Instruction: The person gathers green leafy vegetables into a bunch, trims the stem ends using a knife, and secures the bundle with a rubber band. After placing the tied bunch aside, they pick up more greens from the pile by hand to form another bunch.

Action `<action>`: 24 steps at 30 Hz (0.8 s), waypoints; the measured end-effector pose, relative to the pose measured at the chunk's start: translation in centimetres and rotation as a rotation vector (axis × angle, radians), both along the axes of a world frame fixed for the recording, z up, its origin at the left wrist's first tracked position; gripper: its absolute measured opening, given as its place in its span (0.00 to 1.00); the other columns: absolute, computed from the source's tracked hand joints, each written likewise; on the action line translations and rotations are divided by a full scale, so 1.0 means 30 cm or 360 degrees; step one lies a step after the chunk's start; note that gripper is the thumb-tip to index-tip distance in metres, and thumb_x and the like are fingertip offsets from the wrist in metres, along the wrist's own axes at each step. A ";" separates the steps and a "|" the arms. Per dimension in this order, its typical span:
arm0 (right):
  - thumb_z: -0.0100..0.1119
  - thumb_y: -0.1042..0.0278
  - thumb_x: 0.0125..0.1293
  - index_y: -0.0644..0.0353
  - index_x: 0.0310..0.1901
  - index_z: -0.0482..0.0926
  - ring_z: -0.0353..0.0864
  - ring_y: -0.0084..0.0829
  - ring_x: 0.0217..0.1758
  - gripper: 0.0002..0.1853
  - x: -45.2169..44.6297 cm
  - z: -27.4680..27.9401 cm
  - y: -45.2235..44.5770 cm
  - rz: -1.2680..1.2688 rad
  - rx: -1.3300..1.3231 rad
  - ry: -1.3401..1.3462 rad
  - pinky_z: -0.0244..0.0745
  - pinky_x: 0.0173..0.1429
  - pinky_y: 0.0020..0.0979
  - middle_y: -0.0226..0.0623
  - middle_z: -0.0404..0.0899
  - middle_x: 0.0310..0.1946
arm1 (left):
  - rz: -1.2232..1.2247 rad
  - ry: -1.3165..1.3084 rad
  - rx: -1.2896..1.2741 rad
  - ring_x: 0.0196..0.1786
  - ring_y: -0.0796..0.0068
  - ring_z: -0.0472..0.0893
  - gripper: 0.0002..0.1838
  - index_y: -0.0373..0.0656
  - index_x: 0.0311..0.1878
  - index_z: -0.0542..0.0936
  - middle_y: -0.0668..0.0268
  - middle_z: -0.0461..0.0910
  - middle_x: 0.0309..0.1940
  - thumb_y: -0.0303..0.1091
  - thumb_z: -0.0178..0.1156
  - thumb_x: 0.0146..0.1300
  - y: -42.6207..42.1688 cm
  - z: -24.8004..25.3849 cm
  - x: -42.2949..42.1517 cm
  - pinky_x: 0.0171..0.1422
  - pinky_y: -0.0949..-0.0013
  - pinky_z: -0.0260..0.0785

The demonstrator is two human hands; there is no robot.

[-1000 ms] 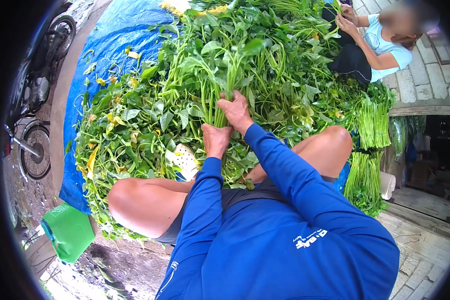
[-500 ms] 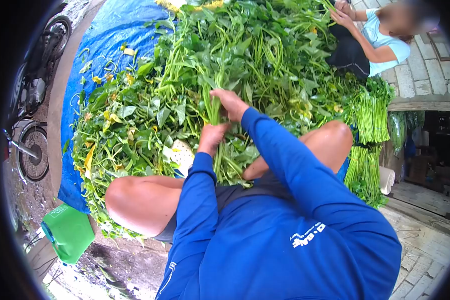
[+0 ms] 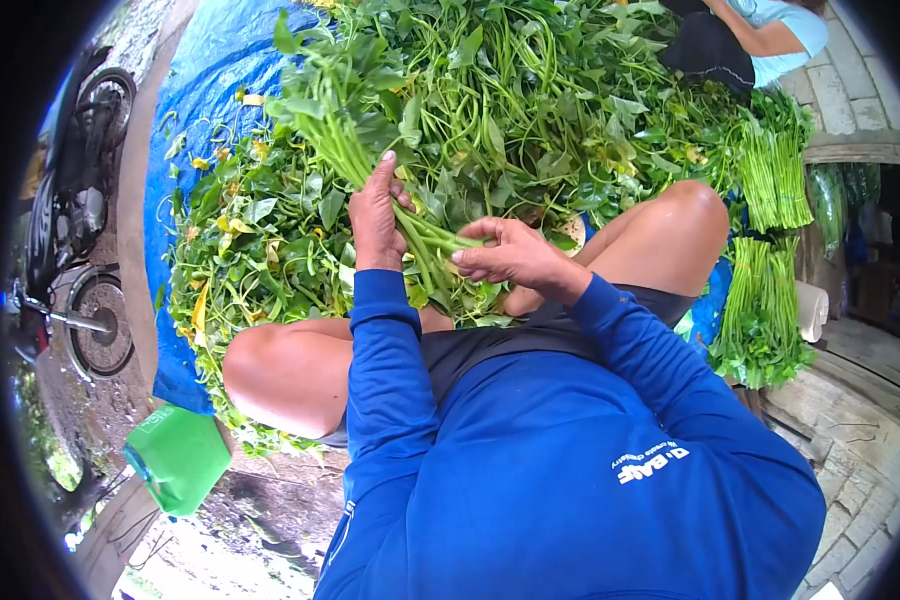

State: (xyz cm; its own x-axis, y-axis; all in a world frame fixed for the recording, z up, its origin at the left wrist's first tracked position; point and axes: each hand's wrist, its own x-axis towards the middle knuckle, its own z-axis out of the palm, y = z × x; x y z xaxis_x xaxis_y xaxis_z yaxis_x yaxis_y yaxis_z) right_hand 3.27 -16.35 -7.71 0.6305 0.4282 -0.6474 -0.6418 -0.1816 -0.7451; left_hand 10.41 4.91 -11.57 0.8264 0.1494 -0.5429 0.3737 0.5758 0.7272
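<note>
My left hand [image 3: 378, 218] is wrapped round a bunch of long green leafy stems [image 3: 337, 142], its thumb pointing up along them. The leafy tops lean to the upper left, and the cut ends slant down to the right. At those lower ends, my right hand [image 3: 513, 252] pinches some stems between thumb and fingers. Beneath and beyond both hands spreads a large heap of loose leafy greens [image 3: 530, 110], with yellow leaves among them at the left.
Blue tarp [image 3: 210, 75] lies under the heap. Stacked bundles [image 3: 773, 180] stand at the right, near a co-worker's dark-clothed leg [image 3: 708, 52]. A green container [image 3: 178, 460] is at lower left, a motorcycle [image 3: 88, 210] at far left. My bent knees flank the hands.
My left hand has moved left and up, tilting the bunch to the upper left. My right hand has moved from the upper stems to the lower ends. The view has shifted, cutting off the co-worker's head.
</note>
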 end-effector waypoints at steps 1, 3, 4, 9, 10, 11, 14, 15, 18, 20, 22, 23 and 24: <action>0.79 0.57 0.69 0.69 0.78 0.67 0.88 0.28 0.54 0.44 -0.028 0.003 0.006 -0.0170 0.0193 0.0088 0.83 0.58 0.33 0.42 0.89 0.52 | 0.0066 -0.0024 -0.0001 0.21 0.82 0.73 0.15 0.46 0.42 0.81 0.74 0.71 0.22 0.45 0.76 0.71 0.003 0.000 -0.008 0.25 0.74 0.68; 0.81 0.63 0.67 0.65 0.84 0.52 0.84 0.26 0.60 0.54 -0.066 -0.010 0.024 -0.0363 0.0540 0.0128 0.81 0.62 0.29 0.40 0.85 0.56 | 0.0182 -0.0069 -0.0012 0.21 0.83 0.72 0.17 0.47 0.39 0.79 0.75 0.71 0.22 0.45 0.76 0.71 0.005 0.020 -0.016 0.25 0.74 0.67; 0.81 0.65 0.66 0.66 0.82 0.58 0.86 0.26 0.54 0.50 -0.088 -0.018 0.051 -0.0448 0.0563 0.0061 0.82 0.59 0.27 0.40 0.87 0.53 | 0.0189 -0.0075 -0.0022 0.22 0.83 0.72 0.17 0.48 0.39 0.78 0.76 0.70 0.22 0.45 0.76 0.71 0.006 0.041 -0.020 0.25 0.75 0.67; 0.79 0.67 0.67 0.66 0.60 0.85 0.88 0.22 0.42 0.23 -0.124 -0.073 0.054 -0.0367 0.0376 0.0104 0.83 0.49 0.25 0.32 0.90 0.40 | 0.0242 -0.0066 0.0006 0.22 0.84 0.71 0.23 0.54 0.34 0.72 0.79 0.67 0.22 0.54 0.76 0.71 0.032 0.117 -0.049 0.25 0.76 0.64; 0.76 0.70 0.69 0.61 0.48 0.90 0.85 0.18 0.39 0.09 -0.118 -0.050 0.031 -0.0152 0.0393 0.0184 0.76 0.43 0.21 0.28 0.89 0.35 | 0.0267 -0.0064 -0.0007 0.22 0.84 0.71 0.24 0.55 0.33 0.71 0.79 0.67 0.21 0.55 0.76 0.70 0.047 0.134 -0.053 0.25 0.76 0.64; 0.75 0.71 0.69 0.59 0.47 0.91 0.84 0.17 0.37 0.07 -0.125 -0.029 0.010 0.0076 0.0255 -0.0031 0.76 0.42 0.22 0.28 0.89 0.34 | 0.0275 -0.0067 0.0026 0.21 0.84 0.70 0.28 0.57 0.29 0.68 0.79 0.67 0.21 0.58 0.76 0.70 0.066 0.152 -0.057 0.24 0.77 0.63; 0.71 0.70 0.73 0.56 0.48 0.89 0.79 0.15 0.32 0.06 -0.150 -0.039 -0.049 0.0213 0.0235 -0.0240 0.75 0.37 0.23 0.25 0.86 0.33 | 0.0297 -0.0085 0.0093 0.18 0.84 0.69 0.28 0.57 0.28 0.67 0.78 0.67 0.19 0.57 0.74 0.71 0.155 0.181 -0.042 0.21 0.77 0.62; 0.70 0.69 0.74 0.56 0.49 0.89 0.79 0.15 0.32 0.06 -0.140 -0.005 -0.060 -0.0018 0.0343 -0.0186 0.75 0.36 0.23 0.24 0.86 0.33 | 0.0269 -0.0076 0.0093 0.19 0.84 0.69 0.27 0.57 0.29 0.67 0.78 0.67 0.19 0.57 0.72 0.73 0.172 0.192 -0.042 0.22 0.77 0.61; 0.67 0.67 0.77 0.60 0.50 0.85 0.81 0.18 0.36 0.07 -0.050 0.135 -0.048 -0.0389 0.0310 -0.0502 0.79 0.41 0.25 0.27 0.86 0.39 | 0.0096 -0.0019 0.0029 0.19 0.83 0.67 0.26 0.55 0.30 0.67 0.77 0.65 0.20 0.58 0.69 0.76 0.160 0.232 -0.064 0.22 0.76 0.58; 0.64 0.67 0.78 0.64 0.52 0.84 0.85 0.27 0.46 0.10 0.032 0.065 0.049 -0.0293 0.0220 -0.1299 0.82 0.54 0.31 0.35 0.86 0.46 | 0.0023 -0.0066 -0.0099 0.19 0.82 0.66 0.26 0.54 0.30 0.68 0.76 0.65 0.20 0.58 0.68 0.77 0.114 0.229 -0.084 0.23 0.75 0.59; 0.62 0.66 0.79 0.65 0.54 0.83 0.85 0.34 0.56 0.12 0.066 0.065 0.111 0.0122 0.0064 -0.1133 0.79 0.64 0.35 0.42 0.86 0.51 | 0.0026 -0.0095 -0.0202 0.19 0.83 0.66 0.25 0.53 0.31 0.70 0.76 0.66 0.20 0.58 0.67 0.78 0.079 0.238 -0.098 0.24 0.75 0.59; 0.63 0.63 0.79 0.63 0.53 0.84 0.87 0.36 0.52 0.12 0.069 0.031 0.128 0.0204 0.0178 -0.1169 0.81 0.60 0.36 0.44 0.87 0.49 | 0.0000 -0.0111 -0.0237 0.19 0.83 0.66 0.25 0.53 0.31 0.70 0.77 0.66 0.20 0.57 0.67 0.78 0.087 0.238 -0.103 0.23 0.76 0.59; 0.63 0.62 0.79 0.63 0.52 0.85 0.88 0.37 0.48 0.13 0.068 0.036 0.129 0.0288 0.0204 -0.1267 0.82 0.57 0.37 0.44 0.88 0.46 | -0.0015 -0.0134 -0.0278 0.18 0.83 0.66 0.25 0.53 0.31 0.70 0.77 0.67 0.20 0.57 0.67 0.78 0.094 0.246 -0.105 0.23 0.76 0.59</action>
